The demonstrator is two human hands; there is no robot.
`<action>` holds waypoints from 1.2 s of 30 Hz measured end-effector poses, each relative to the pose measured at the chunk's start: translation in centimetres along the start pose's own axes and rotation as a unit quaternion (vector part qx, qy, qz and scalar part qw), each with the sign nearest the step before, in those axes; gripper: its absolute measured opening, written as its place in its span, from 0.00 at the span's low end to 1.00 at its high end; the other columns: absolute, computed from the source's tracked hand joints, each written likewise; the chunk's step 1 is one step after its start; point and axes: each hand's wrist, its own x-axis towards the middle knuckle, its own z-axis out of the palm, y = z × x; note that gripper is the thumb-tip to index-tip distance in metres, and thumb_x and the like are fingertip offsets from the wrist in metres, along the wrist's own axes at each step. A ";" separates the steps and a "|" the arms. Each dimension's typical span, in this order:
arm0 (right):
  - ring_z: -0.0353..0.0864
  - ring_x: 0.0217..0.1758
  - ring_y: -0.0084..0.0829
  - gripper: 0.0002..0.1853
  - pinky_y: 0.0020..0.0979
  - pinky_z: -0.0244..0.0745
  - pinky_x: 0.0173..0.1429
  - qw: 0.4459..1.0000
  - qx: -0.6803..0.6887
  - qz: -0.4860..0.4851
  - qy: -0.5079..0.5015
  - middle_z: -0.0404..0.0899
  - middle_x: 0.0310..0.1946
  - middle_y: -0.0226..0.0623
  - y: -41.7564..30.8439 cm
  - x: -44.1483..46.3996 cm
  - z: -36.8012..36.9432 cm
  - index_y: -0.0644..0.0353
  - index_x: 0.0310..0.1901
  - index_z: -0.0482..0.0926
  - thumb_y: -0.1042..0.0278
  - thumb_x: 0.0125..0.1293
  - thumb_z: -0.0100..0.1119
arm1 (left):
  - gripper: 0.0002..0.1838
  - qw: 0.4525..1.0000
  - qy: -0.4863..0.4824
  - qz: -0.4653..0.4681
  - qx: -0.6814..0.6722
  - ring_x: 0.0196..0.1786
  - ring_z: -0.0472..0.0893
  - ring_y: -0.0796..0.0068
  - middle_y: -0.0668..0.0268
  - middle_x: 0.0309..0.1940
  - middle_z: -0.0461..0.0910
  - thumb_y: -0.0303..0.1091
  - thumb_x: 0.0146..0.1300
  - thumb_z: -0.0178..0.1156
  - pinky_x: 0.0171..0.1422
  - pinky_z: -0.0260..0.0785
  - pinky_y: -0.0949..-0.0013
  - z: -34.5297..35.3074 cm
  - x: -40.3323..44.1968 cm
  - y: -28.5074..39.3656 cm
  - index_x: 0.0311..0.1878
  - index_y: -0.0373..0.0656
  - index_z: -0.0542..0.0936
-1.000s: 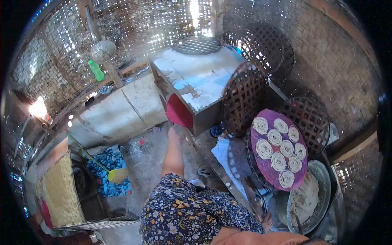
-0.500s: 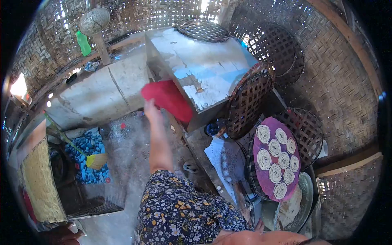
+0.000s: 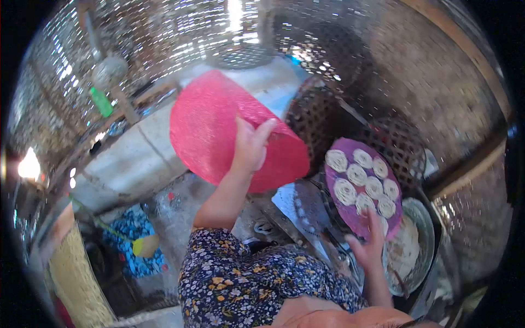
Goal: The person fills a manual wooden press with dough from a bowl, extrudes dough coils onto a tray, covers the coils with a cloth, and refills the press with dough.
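Note:
My left hand [image 3: 252, 146] grips a round red mat [image 3: 205, 128] by a curled-over part, thumb and fingers apart across it. The mat is raised in front of me, partly covering the pale tabletop. On the right, my right hand [image 3: 372, 243] is open with fingers stretched, holding nothing. It is over the lower edge of an oval-looking purple mat [image 3: 353, 216]; I cannot tell whether it touches. Several pale coiled noodle nests [image 3: 357, 174] lie in rows on the purple mat.
A basin [image 3: 424, 218] with a pale doughy mass stands right of the purple mat. Dark woven baskets [image 3: 314, 109] lean behind. A pale-topped table [image 3: 268, 82] stands at the back. A yellow broom [image 3: 146, 246] is on the left, above blue-patterned flooring [image 3: 136, 221].
My left hand has lifted the red mat up and to the right, and its broad face now shows. My right hand has come up to the purple mat. The view has shifted slightly.

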 end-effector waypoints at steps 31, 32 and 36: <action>0.78 0.44 0.42 0.12 0.37 0.75 0.47 0.974 -0.154 -0.039 0.160 0.78 0.39 0.43 10.5 0.0 -6.9 0.60 0.37 0.78 0.77 0.48 0.62 | 0.40 0.920 -0.228 -0.313 0.056 0.41 0.79 0.72 0.58 0.47 0.74 0.21 0.57 0.54 0.33 0.75 0.73 11.3 -4.9 -12.9 0.68 0.46 0.44; 0.78 0.44 0.41 0.12 0.36 0.75 0.47 0.977 -0.149 -0.041 0.148 0.78 0.38 0.42 10.9 -0.5 -6.3 0.59 0.37 0.79 0.77 0.47 0.62 | 0.41 0.919 -0.200 -0.330 0.080 0.40 0.79 0.73 0.58 0.46 0.75 0.21 0.57 0.54 0.32 0.75 0.74 10.7 -5.7 -13.5 0.69 0.46 0.42; 0.78 0.42 0.38 0.14 0.35 0.76 0.45 0.979 -0.170 -0.036 0.104 0.78 0.37 0.38 11.8 -2.8 -4.5 0.57 0.37 0.79 0.77 0.44 0.62 | 0.48 0.890 -0.180 -0.384 0.167 0.31 0.79 0.75 0.58 0.36 0.76 0.20 0.55 0.58 0.28 0.73 0.75 7.2 -7.6 -15.3 0.70 0.45 0.35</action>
